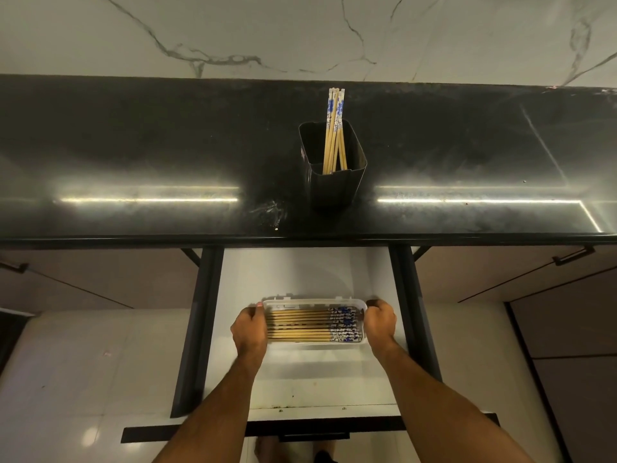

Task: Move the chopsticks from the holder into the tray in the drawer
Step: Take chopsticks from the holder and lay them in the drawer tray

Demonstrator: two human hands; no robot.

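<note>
A black square holder (pixel 337 182) stands on the dark countertop with several bamboo chopsticks (pixel 334 132) upright in it, blue-and-white tops leaning back. Below, the drawer (pixel 300 372) is pulled open. A white tray (pixel 310 301) lies in it, and several chopsticks (pixel 307 325) lie side by side inside, patterned ends to the right. My left hand (pixel 248 329) grips the tray's left end. My right hand (pixel 380 324) grips its right end.
The black countertop (pixel 133 155) runs the full width, with a marble wall behind. Dark drawer rails (pixel 200 329) flank the white drawer floor. Closed cabinet fronts with handles (pixel 572 256) sit on both sides. Pale floor tiles lie below.
</note>
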